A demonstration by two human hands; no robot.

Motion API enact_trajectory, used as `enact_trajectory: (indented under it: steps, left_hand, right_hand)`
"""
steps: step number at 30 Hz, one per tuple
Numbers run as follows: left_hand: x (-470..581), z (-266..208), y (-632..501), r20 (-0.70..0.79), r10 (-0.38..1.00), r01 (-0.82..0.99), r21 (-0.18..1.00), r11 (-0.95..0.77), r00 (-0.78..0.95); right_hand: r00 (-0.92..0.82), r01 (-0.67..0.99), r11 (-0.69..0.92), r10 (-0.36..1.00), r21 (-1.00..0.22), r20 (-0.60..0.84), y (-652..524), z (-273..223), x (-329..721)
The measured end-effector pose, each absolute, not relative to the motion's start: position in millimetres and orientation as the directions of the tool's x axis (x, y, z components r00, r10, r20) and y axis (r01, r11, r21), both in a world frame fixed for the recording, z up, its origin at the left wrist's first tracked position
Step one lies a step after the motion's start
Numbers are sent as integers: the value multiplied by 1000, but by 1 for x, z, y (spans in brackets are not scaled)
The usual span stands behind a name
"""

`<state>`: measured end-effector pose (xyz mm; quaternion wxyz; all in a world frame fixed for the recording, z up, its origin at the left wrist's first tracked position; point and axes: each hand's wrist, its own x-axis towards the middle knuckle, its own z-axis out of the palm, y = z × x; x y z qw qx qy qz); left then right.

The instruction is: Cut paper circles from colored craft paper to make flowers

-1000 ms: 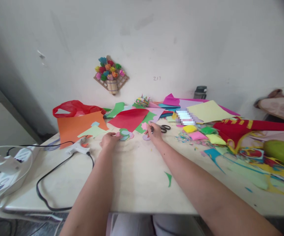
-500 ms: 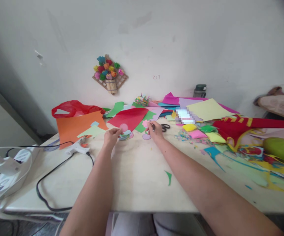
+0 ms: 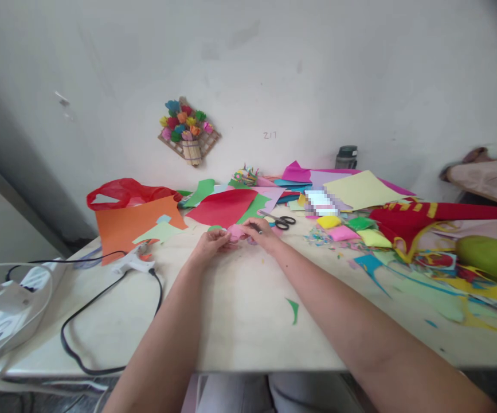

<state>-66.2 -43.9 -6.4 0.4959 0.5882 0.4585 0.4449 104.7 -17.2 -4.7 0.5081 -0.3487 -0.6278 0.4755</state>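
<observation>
My left hand (image 3: pixel 211 244) is closed on the edge of a pink paper piece (image 3: pixel 235 232) in front of the red sheet. From the other side my right hand (image 3: pixel 263 234) meets it, thumb and fingers pinched at the same pink paper. A dark, pen-like tip shows among the right fingers, mostly hidden. Pale paper cut-outs lie under and behind both hands, largely covered. Just beyond my right hand rest black-handled scissors (image 3: pixel 285 222). The red paper sheet (image 3: pixel 222 206) lies behind my fingers.
A white glue gun (image 3: pixel 134 261) with a black cord lies left, near a power strip (image 3: pixel 28 292). An orange sheet (image 3: pixel 140 221) and red plastic bag (image 3: pixel 130 192) are behind it. Right stand clay-like colored packets (image 3: pixel 345 232), paper scraps and a green fruit (image 3: pixel 491 258).
My hands have come together, bringing the pink pieces to one spot between them. The scissors, partly hidden before, now show more fully. The view has shifted slightly.
</observation>
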Motion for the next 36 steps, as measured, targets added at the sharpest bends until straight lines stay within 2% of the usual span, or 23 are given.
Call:
enact_trajectory:
  steps: [7, 10, 16, 24, 31, 36]
  left_hand:
    - [-64, -5, -43, 63, 974, -18, 998, -61, 218]
    - [-63, -2, -43, 43, 979, -70, 997, -29, 201]
    - [-61, -4, -44, 73, 990, 74, 994, -82, 124]
    - [-61, -9, -42, 63, 990, 95, 993, -76, 129]
    - [-63, -12, -41, 48, 982, 93, 993, -66, 183]
    - [-62, -10, -43, 40, 982, 94, 994, -58, 186]
  right_hand:
    - [-164, -10, 307, 938, -952, 305, -10, -10, 98]
    - [-138, 3, 352, 927, -936, 348, -4, -15, 96]
    - [-154, 61, 455, 884, -889, 442, -1, -20, 92]
    - [-121, 0, 382, 917, -924, 379, -16, -7, 95]
    - [-253, 243, 443, 888, -863, 384, -9, -15, 100]
    - [-253, 295, 492, 867, -819, 429, -4, -19, 100]
